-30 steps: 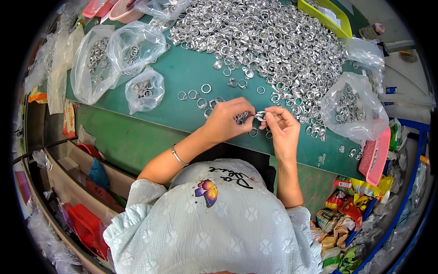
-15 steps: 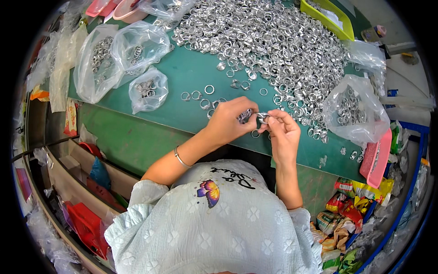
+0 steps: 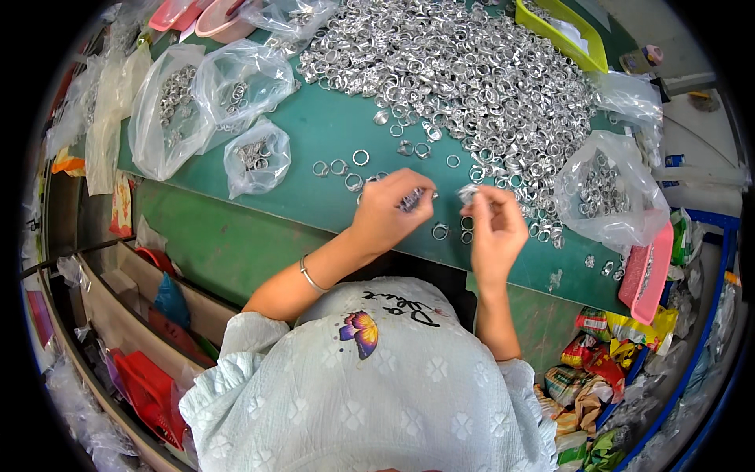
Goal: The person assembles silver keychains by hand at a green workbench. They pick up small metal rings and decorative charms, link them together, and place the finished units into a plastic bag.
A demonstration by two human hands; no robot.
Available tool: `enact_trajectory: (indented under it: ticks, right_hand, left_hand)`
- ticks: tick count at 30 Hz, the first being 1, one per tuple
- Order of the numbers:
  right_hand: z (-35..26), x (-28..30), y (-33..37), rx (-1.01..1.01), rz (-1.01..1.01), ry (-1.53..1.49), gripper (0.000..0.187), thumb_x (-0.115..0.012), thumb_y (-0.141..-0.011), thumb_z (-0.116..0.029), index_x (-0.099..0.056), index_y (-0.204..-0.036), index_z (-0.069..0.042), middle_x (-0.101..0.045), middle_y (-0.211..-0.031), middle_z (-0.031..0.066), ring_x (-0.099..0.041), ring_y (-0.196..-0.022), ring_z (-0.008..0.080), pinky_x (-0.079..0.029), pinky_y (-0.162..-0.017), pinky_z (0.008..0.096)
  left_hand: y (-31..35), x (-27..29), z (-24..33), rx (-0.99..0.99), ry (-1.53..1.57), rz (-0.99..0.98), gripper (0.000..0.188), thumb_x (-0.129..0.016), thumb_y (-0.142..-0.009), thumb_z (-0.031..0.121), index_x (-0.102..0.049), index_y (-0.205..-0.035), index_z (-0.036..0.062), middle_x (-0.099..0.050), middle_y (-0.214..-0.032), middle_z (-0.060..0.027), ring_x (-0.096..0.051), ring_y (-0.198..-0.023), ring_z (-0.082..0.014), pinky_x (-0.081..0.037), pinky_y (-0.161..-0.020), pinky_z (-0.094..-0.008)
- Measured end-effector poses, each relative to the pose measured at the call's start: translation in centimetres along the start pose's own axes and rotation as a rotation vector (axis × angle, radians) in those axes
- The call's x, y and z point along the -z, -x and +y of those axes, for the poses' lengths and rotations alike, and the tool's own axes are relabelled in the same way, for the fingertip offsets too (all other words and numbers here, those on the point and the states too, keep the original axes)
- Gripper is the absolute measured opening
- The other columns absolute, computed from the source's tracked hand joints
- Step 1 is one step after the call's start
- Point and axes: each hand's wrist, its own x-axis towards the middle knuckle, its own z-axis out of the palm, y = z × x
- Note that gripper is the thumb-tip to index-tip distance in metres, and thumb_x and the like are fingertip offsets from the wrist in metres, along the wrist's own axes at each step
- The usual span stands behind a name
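Observation:
Over the near edge of the green table, my left hand [image 3: 392, 206] is curled round several silver rings [image 3: 411, 200]; its fingers hide part of them. A small gap to the right, my right hand [image 3: 499, 228] pinches a silver ring [image 3: 467, 193], blurred, between thumb and fingertips. Beyond both hands spreads a large heap of silver rings [image 3: 456, 79]. A few loose rings [image 3: 360, 157] lie on the tabletop beyond my left hand, and another ring [image 3: 440, 231] lies between my wrists.
Clear plastic bags with rings stand at left, among them a small bag [image 3: 257, 157]; another bag [image 3: 609, 189] is at right. A pink tray [image 3: 651, 275] sits at the right corner, a yellow-green tray [image 3: 596, 57] at far right. Open drawers [image 3: 169, 315] flank my left side.
My hands have moved apart. The right has drawn slightly right, away from the left, with a ring in its fingertips; the left has shifted slightly left, still holding rings.

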Motion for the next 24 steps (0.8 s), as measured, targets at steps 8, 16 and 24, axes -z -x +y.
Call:
enact_trajectory:
  ticks: [8,16,24]
  right_hand:
    - [1.1,1.5,0.1,-0.195,-0.294,-0.360,0.013,-0.056,-0.087,0.001,-0.059,-0.098,0.005,-0.063,-0.090,0.0074,-0.060,-0.081,0.0110,-0.049,-0.067,0.0230]
    - [1.4,1.8,-0.2,-0.299,-0.419,-0.480,0.013,-0.055,-0.088,-0.002,-0.059,-0.098,0.003,-0.063,-0.086,0.0070,-0.059,-0.075,0.0096,-0.048,-0.064,0.0213]
    - [2.1,3.1,-0.6,-0.296,-0.095,-0.348,0.016,-0.054,-0.087,0.000,-0.059,-0.102,0.003,-0.062,-0.081,0.0061,-0.055,-0.067,0.0083,-0.047,-0.061,0.0215]
  left_hand:
    - [0.0,0.7,1.4,0.667,0.389,-0.393,0.022,-0.066,-0.081,0.007,-0.063,-0.102,0.0031,-0.060,-0.076,0.0014,-0.046,-0.050,-0.0028,-0.037,-0.042,-0.0181]
    - [-0.6,0.5,1.6,0.507,0.287,-0.492,0.011,-0.063,-0.074,0.001,-0.064,-0.085,-0.0010,-0.065,-0.081,-0.0101,-0.061,-0.071,-0.0148,-0.047,-0.066,-0.0269]
    - [-0.8,-0.5,-0.2,0.308,-0.094,-0.217,0.011,-0.062,-0.075,0.005,-0.064,-0.084,0.0012,-0.065,-0.078,-0.0107,-0.062,-0.066,-0.0219,-0.048,-0.060,-0.0297]
